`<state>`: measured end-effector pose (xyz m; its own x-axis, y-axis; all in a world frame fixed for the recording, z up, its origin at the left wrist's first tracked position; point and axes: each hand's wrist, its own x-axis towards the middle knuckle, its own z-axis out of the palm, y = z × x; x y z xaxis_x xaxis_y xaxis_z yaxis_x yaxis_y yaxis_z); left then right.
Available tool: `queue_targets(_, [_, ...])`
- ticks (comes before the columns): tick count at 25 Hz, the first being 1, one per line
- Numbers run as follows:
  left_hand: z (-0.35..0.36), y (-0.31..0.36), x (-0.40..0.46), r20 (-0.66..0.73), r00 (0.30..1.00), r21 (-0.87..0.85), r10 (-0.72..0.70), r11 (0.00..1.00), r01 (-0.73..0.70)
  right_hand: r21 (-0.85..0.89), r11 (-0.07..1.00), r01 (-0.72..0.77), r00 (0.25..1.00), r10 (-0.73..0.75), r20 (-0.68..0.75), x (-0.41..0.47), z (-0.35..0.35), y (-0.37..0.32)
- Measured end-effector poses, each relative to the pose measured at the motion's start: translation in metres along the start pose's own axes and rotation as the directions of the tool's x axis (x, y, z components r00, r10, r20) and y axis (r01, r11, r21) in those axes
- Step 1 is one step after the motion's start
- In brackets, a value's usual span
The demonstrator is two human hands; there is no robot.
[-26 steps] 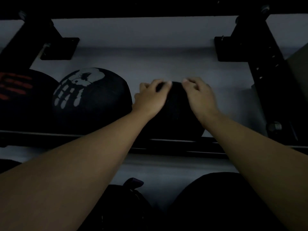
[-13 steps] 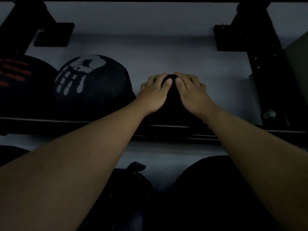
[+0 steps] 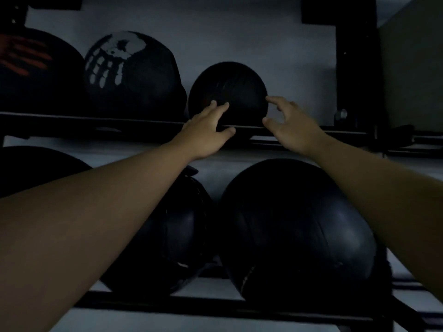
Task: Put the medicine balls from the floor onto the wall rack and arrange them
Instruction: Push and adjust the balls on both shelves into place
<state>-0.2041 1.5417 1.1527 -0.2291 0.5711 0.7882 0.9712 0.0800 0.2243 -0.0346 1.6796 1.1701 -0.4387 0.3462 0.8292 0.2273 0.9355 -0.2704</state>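
Since half a second ago your hands have slid off the top of the small black medicine ball (image 3: 227,92) to its lower front: your left hand (image 3: 206,133) lies open with fingertips touching it, and your right hand (image 3: 291,127) hangs open just beside it, gripping nothing. That ball sits on the wall rack's upper rail (image 3: 96,121), right of the handprint ball (image 3: 134,73), with two big balls one tier below it, so placing looks done; whether more wait on the floor, you cannot tell.
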Motion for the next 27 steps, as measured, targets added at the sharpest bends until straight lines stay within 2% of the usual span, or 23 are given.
queue_targets(3, [0.027, 0.025, -0.036, 0.038, 0.998, -0.043, -0.059, 0.997, 0.061, -0.039, 0.997, -0.067, 0.996, 0.069, 0.058, -0.045, -0.013, 0.035])
queue_targets(6, [0.066, 0.045, -0.064, 0.136, 0.966, -0.098, -0.218, 0.968, 0.232, -0.189, 0.962, -0.197, 0.967, 0.222, 0.123, -0.099, -0.016, 0.073])
queue_targets(8, [0.091, 0.047, -0.079, 0.193, 0.929, -0.144, -0.315, 0.928, 0.344, -0.165, 0.949, -0.270, 0.949, 0.291, 0.120, -0.126, -0.011, 0.086])
queue_targets(11, [0.111, 0.044, -0.094, 0.245, 0.854, -0.376, -0.460, 0.766, 0.521, -0.040, 0.932, -0.360, 0.931, 0.362, 0.055, -0.140, -0.004, 0.090])
queue_targets(15, [0.131, 0.040, -0.086, 0.229, 0.750, -0.528, -0.620, 0.568, 0.631, 0.178, 0.819, -0.546, 0.833, 0.554, 0.005, -0.134, -0.002, 0.101])
queue_targets(18, [0.147, 0.046, -0.071, 0.137, 0.676, -0.574, -0.724, 0.498, 0.650, 0.203, 0.785, -0.585, 0.798, 0.602, -0.033, -0.129, 0.003, 0.110])
queue_targets(20, [0.154, 0.047, -0.069, 0.075, 0.660, -0.605, -0.748, 0.492, 0.626, 0.209, 0.794, -0.571, 0.801, 0.594, -0.070, -0.127, 0.009, 0.111])
queue_targets(24, [0.162, 0.038, -0.076, 0.007, 0.672, -0.728, -0.741, 0.457, 0.511, 0.263, 0.799, -0.541, 0.793, 0.589, -0.158, -0.137, 0.014, 0.109])
queue_targets(27, [0.171, 0.026, -0.085, -0.052, 0.717, -0.786, -0.695, 0.471, 0.399, 0.330, 0.817, -0.472, 0.784, 0.560, -0.266, -0.164, 0.024, 0.103])
